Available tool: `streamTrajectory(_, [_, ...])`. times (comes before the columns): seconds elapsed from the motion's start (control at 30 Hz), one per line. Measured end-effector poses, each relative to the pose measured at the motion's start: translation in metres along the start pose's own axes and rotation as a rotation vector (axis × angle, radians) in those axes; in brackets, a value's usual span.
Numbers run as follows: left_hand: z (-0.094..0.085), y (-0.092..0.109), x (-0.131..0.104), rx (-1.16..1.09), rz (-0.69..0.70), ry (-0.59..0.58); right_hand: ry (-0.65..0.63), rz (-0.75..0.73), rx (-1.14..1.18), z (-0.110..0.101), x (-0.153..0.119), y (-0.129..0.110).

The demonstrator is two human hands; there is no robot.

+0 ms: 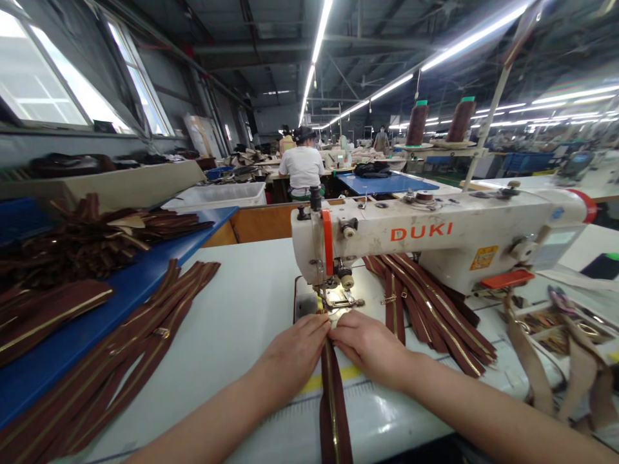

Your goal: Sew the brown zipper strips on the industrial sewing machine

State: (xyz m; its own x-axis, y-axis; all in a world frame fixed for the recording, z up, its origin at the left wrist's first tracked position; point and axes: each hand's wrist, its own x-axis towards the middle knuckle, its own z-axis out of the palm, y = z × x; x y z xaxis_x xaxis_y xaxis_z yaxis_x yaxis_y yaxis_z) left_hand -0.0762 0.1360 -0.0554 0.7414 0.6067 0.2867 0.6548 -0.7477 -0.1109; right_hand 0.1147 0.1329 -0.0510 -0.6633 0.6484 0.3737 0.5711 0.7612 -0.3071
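Note:
Just in front of the needle of a white sewing machine [372, 225], both my hands meet over a brown zipper [333, 406] with gold teeth. My left hand [302, 348] presses its closed fingers on the zipper's far end from the left. From the right, my right hand [370, 341] pinches the same end, its fingertips almost touching the left ones. The zipper hangs toward me over the table's front edge. Its tip under the presser foot is hidden by my fingers.
More brown zippers [435, 309] lie right of the needle, and a long bunch [140, 341] lies at left. A blue surface [97, 283] holds a zipper pile [87, 245]. At right stands a tray [556, 328] of small metal parts. A person [303, 164] sits ahead.

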Motion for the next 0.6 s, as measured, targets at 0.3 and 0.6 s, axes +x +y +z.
streamTrajectory(0.3, [-0.0035,0.0003,0.0017,0.081,0.059,-0.038,0.001,-0.047,-0.122,0.0050,0.0017,0.0028])
streamTrajectory(0.6, [0.0058,-0.0023,-0.0010,0.143,0.083,-0.046,-0.018,-0.035,-0.167,0.0044,-0.0004,0.0014])
